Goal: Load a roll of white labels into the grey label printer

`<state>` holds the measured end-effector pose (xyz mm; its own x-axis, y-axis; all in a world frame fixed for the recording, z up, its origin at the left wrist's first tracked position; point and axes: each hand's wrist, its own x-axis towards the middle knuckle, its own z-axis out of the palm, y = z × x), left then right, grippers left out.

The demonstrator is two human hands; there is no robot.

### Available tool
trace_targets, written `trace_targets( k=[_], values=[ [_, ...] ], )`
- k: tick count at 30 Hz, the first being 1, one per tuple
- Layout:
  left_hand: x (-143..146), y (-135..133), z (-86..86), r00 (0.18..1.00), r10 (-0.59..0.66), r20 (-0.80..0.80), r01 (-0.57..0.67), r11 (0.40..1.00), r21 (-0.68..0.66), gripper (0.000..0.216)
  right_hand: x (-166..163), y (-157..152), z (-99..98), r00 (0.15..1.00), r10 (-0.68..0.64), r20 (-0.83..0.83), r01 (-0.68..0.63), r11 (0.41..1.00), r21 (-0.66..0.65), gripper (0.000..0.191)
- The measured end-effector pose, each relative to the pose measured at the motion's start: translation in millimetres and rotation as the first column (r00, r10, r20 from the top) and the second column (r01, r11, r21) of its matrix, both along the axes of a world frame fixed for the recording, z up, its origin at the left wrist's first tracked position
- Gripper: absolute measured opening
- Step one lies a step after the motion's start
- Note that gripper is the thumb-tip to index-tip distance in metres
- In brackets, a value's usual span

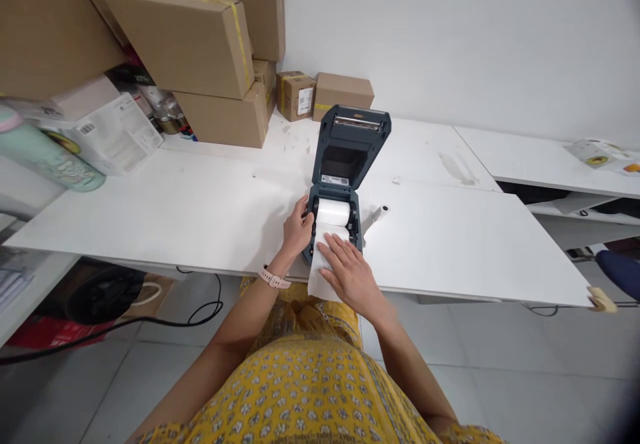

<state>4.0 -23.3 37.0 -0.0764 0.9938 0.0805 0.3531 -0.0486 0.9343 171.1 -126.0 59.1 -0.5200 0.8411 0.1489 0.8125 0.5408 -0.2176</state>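
A dark grey label printer [345,164] stands open at the front edge of the white table [200,211], its lid tipped back. A white paper roll [333,212] sits in its bay, and a strip of paper [320,277] runs out over the table edge. My right hand [350,272] lies flat on that strip, fingers stretched out. My left hand [297,227] curls against the printer's left side beside the roll, fingers bent on the casing. A pink watch band is on my left wrist.
Cardboard boxes [200,44] are stacked at the back left, with two small boxes [325,94] behind the printer. A green bottle [45,154] and white packets lie far left. A small white tube [376,216] lies right of the printer. Black cables trail on the floor.
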Motion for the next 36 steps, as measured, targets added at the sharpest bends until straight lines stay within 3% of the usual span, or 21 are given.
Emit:
trace_targets(
  k=[8, 13, 18, 21, 23, 24, 26, 27, 29, 32, 34, 36],
  values=[
    [0, 2, 2.5, 0.997, -0.022, -0.068, 0.023, 1.0, 0.017, 0.055, 7, 2, 0.0, 0.999, 0.006, -0.046, -0.004, 0.999, 0.047, 0.044],
    [-1, 2, -2.9, 0.999, -0.052, -0.003, 0.052, 0.998, 0.027, 0.052, 6, 1, -5.6, 0.998, 0.01, -0.062, -0.005, 0.997, 0.072, 0.046],
    [0, -29, -9.0, 0.986, -0.132, 0.106, 0.13, 0.991, 0.023, 0.069, 2, -14, -5.2, 0.994, 0.014, -0.111, -0.006, 0.998, 0.07, 0.053],
    [2, -54, -12.1, 0.974, -0.148, 0.17, 0.149, 0.989, 0.007, 0.074, 14, -15, 7.2, 0.949, 0.068, -0.309, -0.08, 0.996, -0.026, 0.039],
    [2, -64, -13.0, 0.958, -0.144, 0.249, 0.157, 0.987, -0.033, 0.081, 30, 4, 22.5, 0.847, 0.013, -0.531, -0.035, 0.999, -0.031, 0.027],
    [2, -66, -13.0, 0.947, -0.141, 0.289, 0.163, 0.985, -0.056, 0.086, 39, 21, 32.1, 0.767, -0.047, -0.64, 0.055, 0.998, -0.007, 0.027],
    [1, -67, -12.7, 0.933, -0.134, 0.335, 0.174, 0.981, -0.091, 0.096, 54, 72, 54.5, 0.593, -0.126, -0.795, 0.358, 0.926, 0.12, 0.038],
    [0, -67, -12.8, 0.931, -0.133, 0.341, 0.177, 0.979, -0.1, 0.101, 60, 102, 66.5, 0.54, -0.129, -0.832, 0.414, 0.901, 0.129, 0.047],
    [-2, -68, -13.8, 0.932, -0.136, 0.336, 0.181, 0.977, -0.108, 0.107, 66, 165, 89.9, 0.473, -0.127, -0.872, 0.383, 0.921, 0.073, 0.059],
    [-5, -77, -16.6, 0.915, -0.139, 0.379, 0.197, 0.973, -0.121, 0.112, 61, 231, 115.6, 0.443, -0.208, -0.872, 0.189, 0.972, -0.136, 0.068],
    [-6, -84, -16.9, 0.899, -0.137, 0.417, 0.208, 0.969, -0.132, 0.112, 53, 239, 121.2, 0.442, -0.209, -0.872, 0.131, 0.977, -0.168, 0.076],
    [-6, -91, -15.6, 0.892, -0.133, 0.432, 0.213, 0.967, -0.142, 0.111, 44, 215, 115.3, 0.442, -0.138, -0.886, 0.18, 0.982, -0.063, 0.075]
  ],
)
